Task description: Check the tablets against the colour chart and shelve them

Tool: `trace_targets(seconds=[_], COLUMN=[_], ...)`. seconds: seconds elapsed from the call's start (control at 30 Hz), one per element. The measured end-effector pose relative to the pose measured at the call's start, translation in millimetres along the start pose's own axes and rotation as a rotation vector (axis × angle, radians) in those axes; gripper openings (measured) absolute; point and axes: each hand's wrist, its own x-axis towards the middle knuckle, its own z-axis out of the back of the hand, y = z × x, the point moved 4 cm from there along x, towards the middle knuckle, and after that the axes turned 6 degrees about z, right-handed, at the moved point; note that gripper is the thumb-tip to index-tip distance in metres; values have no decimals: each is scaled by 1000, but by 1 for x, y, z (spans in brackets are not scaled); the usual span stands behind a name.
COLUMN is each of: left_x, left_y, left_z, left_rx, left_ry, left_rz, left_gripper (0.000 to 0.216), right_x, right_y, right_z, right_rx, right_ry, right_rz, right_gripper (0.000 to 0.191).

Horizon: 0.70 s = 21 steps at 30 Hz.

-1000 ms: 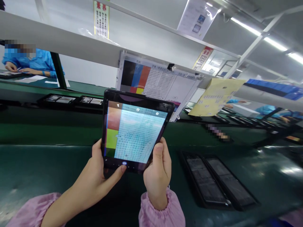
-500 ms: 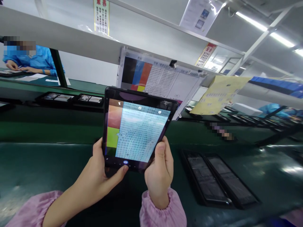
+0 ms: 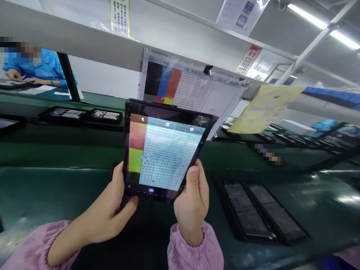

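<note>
A black tablet (image 3: 168, 150) is held up in front of me, upright and slightly tilted. Its lit screen shows a camera view of coloured blocks and lines of text. My left hand (image 3: 114, 212) grips the lower left edge, its thumb just below the bottom corner and its other fingers hidden behind. My right hand (image 3: 192, 200) is closed round the lower right edge, thumb on the frame. Behind the tablet hangs a printed test chart (image 3: 194, 84) with colour patches and small text, fixed by a black binder clip (image 3: 208, 70).
Two dark tablets (image 3: 247, 210) lie side by side on the green bench (image 3: 56, 195) at right. More tablets (image 3: 63, 112) stand on the ledge behind. A yellow sheet (image 3: 261, 108) hangs from the shelf. A co-worker in blue (image 3: 50, 67) sits at far left.
My left thumb has moved left, away from the button at the bottom of the tablet's screen. The tablet remains in both hands, and the view has shifted slightly.
</note>
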Motion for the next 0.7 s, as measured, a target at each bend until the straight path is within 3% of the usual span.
trace_targets(seconds=[0.17,0.33,0.53,0.7], left_x=[0,3,5,1], left_y=[8,9,7,31], left_z=[10,10,13,17], left_rx=[30,12,23,-74], left_ry=[97,162,169,124], left_rz=[28,17,-11,65], left_gripper=[74,75,75,71], right_x=[0,-1,2,4], right_y=[-1,-5,-13,-25], right_z=[4,12,16,22], right_rx=[-15,-79,-123,-190], right_ry=[15,-82,-107,-192], right_rz=[1,-27,-44,-110], right_gripper=[43,44,48,54])
